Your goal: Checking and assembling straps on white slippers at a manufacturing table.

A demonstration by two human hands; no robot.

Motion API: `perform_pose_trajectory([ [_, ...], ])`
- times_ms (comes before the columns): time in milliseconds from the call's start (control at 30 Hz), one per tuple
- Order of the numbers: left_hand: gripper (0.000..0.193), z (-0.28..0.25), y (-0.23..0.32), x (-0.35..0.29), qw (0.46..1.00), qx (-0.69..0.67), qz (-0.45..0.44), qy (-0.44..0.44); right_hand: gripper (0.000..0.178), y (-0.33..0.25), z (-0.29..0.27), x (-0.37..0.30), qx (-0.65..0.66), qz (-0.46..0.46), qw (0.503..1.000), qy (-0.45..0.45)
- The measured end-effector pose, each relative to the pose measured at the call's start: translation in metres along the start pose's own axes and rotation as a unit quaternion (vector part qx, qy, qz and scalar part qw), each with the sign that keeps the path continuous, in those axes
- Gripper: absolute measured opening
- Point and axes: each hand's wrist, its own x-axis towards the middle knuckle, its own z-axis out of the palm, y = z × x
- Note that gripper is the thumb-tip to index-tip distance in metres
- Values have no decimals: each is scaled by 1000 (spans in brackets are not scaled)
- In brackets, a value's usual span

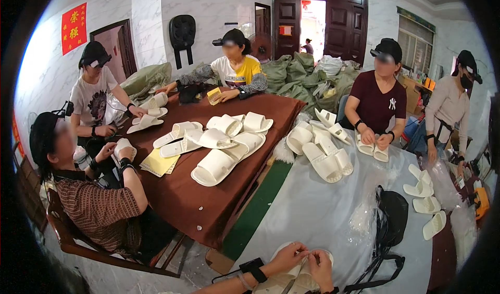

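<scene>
At the lower edge, a pair of white slide slippers [304, 280] lies on the grey-covered table under my hands. My left hand [289, 256] reaches in from the left, its fingers pinched together above the slippers. Close by, my right hand [320, 269] is also pinched, its fingertips almost meeting those of the left. Whatever lies between the fingertips is too small to make out. A dark band with a small black device [253, 269] sits on my left wrist. My hands partly cover the slippers.
A black bag [391, 216] with straps and clear plastic bags [363, 215] lie to my right. White slides [327, 161] are heaped farther up the grey table [291, 216]. More slides [213, 166] cover the brown table [208, 205]. Several people work around both tables.
</scene>
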Motion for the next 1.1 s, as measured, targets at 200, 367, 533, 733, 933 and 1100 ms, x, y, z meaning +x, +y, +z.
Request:
perform_pose_trajectory([
  [200, 21, 1, 4, 0, 999, -14, 0, 42, 11, 3, -2, 0, 20, 8, 1000, -3],
  [367, 20, 3, -3, 1, 999, -32, -3, 9, 12, -3, -1, 0, 16, 34, 999, 0],
  [533, 18, 2, 3, -1, 998, -17, -6, 55, 11, -1, -1, 0, 18, 24, 1000, 0],
  [733, 20, -3, 8, 0, 999, -40, -24, 4, 11, 1, -1, 1, 43, 35, 998, -17],
  [933, 21, -2, 8, -1, 1000, 13, 3, 11, 10, 1, -1, 1, 30, 23, 999, -8],
  [1100, 21, 0, 5, 0, 1000, -15, -6, 22, 11, 0, 0, 1, 74, 59, 996, -1],
])
